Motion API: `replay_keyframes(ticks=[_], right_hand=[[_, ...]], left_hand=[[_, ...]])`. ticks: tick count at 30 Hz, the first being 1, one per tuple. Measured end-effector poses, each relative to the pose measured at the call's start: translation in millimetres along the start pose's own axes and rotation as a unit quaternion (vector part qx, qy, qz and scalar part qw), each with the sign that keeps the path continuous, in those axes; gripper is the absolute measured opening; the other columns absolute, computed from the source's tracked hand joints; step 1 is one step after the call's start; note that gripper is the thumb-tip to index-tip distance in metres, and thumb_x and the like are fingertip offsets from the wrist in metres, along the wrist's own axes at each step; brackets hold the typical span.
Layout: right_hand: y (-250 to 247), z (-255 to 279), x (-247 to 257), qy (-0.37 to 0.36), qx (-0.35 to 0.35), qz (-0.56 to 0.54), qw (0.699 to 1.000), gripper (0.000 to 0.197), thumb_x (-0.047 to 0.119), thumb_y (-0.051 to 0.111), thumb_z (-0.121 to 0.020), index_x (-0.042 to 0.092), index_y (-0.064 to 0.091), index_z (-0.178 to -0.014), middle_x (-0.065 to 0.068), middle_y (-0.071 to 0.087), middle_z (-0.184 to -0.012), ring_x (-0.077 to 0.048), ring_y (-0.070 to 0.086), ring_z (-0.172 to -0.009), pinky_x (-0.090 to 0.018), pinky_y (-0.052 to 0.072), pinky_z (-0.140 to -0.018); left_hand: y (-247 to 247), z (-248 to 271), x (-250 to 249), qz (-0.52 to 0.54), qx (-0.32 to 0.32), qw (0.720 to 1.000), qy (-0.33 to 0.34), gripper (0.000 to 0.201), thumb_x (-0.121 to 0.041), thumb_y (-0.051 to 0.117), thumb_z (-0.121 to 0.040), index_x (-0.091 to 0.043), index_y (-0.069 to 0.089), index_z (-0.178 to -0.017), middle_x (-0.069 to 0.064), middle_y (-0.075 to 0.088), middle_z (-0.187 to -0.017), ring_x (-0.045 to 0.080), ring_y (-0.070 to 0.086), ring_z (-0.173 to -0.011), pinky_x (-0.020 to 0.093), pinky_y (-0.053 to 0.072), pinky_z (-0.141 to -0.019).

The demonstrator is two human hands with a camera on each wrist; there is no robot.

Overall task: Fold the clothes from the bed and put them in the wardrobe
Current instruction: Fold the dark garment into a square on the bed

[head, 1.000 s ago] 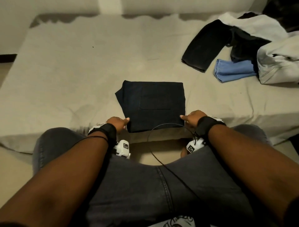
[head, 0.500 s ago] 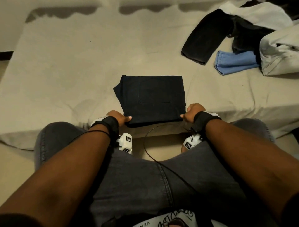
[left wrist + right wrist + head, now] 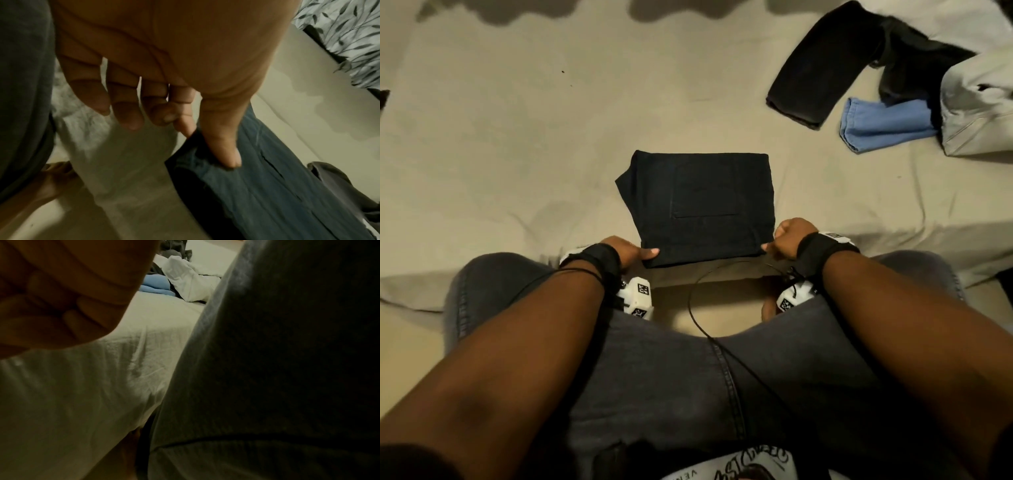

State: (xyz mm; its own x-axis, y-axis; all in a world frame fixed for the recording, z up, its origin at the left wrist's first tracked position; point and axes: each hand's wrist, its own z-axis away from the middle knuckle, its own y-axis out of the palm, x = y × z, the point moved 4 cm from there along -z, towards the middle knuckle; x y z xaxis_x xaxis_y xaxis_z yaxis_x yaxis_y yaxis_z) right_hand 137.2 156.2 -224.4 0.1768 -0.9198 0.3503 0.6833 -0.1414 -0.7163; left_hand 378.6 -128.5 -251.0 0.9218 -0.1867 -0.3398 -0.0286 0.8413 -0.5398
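A dark navy folded garment [image 3: 702, 209] lies square on the beige bed [image 3: 517, 144], close to its near edge. My left hand [image 3: 635, 251] pinches the garment's near left corner; in the left wrist view the thumb [image 3: 224, 146] lies on top of the dark cloth [image 3: 267, 186] and the forefinger goes under it. My right hand [image 3: 786, 240] pinches the near right corner. In the right wrist view that hand [image 3: 61, 296] shows only curled fingers, and the garment is hidden.
At the bed's far right lie unfolded clothes: a black piece [image 3: 822, 68], a light blue piece [image 3: 883, 128] and a pale grey one [image 3: 979, 102]. My knees in grey jeans [image 3: 688, 394] press against the bed edge. A black cable [image 3: 709, 308] loops between my wrists.
Both hands have closed on the garment's near corners, where a second ago the fingers only touched them. The view has tipped down and closer to the bed.
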Motion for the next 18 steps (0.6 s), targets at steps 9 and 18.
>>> replay_keyframes(ticks=[9,18], right_hand=[[-43,-31,19,-0.006,-0.136,-0.106,0.985,0.025,0.035,0.07,-0.092,0.013,0.07,-0.08,-0.006,0.07,-0.088,-0.029,0.064,-0.089,-0.031,0.05,-0.086],[-38,-74,26,0.013,-0.119,-0.186,0.975,0.018,0.027,0.072,-0.09,0.015,0.074,-0.078,-0.007,0.074,-0.09,-0.026,0.069,-0.092,-0.035,0.055,-0.093]], left_hand=[[-37,-22,-53,0.146,-0.15,0.969,0.135,0.064,-0.051,0.072,-0.089,-0.014,0.055,-0.138,0.004,0.061,-0.137,0.023,0.057,-0.125,0.034,0.042,-0.11],[-43,-69,-64,0.215,-0.117,0.967,0.076,0.034,-0.04,0.067,-0.095,-0.01,0.068,-0.079,0.006,0.061,-0.075,0.026,0.058,-0.074,0.034,0.051,-0.08]])
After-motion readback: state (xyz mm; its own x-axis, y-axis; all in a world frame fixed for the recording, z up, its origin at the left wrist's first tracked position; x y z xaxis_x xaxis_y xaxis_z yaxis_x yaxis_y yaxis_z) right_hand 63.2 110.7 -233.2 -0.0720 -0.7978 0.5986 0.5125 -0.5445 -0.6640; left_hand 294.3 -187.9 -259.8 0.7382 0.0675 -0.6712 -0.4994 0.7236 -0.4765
